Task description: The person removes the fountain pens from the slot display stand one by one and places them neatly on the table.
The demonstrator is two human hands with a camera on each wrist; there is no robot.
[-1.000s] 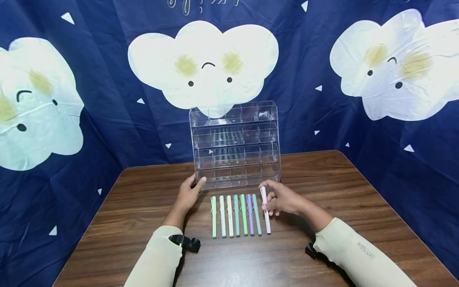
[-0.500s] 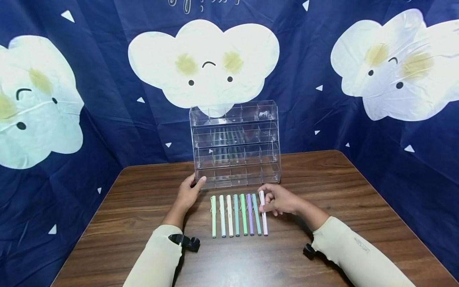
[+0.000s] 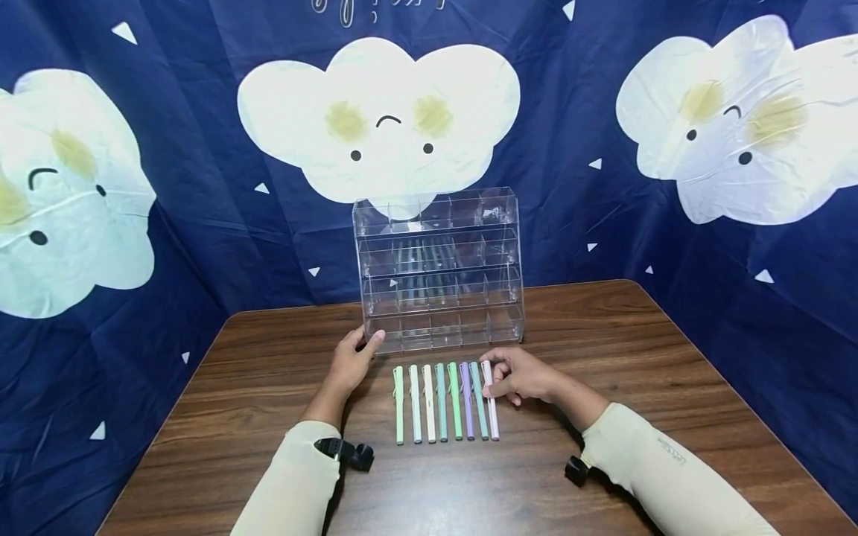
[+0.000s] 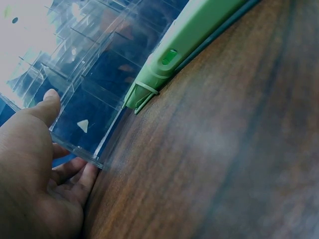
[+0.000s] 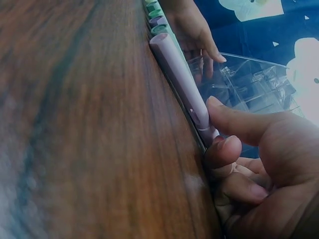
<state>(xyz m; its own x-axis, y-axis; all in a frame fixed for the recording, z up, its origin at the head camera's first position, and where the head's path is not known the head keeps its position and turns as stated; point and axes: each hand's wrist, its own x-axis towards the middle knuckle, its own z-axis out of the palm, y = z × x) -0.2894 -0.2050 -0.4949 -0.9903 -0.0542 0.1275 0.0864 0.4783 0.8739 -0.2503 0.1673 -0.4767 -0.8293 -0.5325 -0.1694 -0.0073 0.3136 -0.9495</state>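
A clear acrylic rack (image 3: 442, 272) with tiered compartments stands at the back of the table. My left hand (image 3: 350, 365) holds its lower left corner, thumb on the front and fingers around the side, as the left wrist view also shows. In front of the rack lies a row of capped pens in green, white, cream, teal and purple. At the row's right end my right hand (image 3: 526, 374) pinches a pale pink pen (image 5: 179, 74) near its clip end. That pen lies along the wood, close beside a teal pen (image 3: 480, 406).
The light green pen (image 3: 399, 409) marks the row's left end, close to my left wrist. Blue cloth (image 3: 288, 246) with cloud prints hangs behind and on both sides of the brown wooden table (image 3: 268, 372).
My right hand has moved left with the pale pink pen, bringing it down close alongside the teal pen. The left hand stays on the rack's corner.
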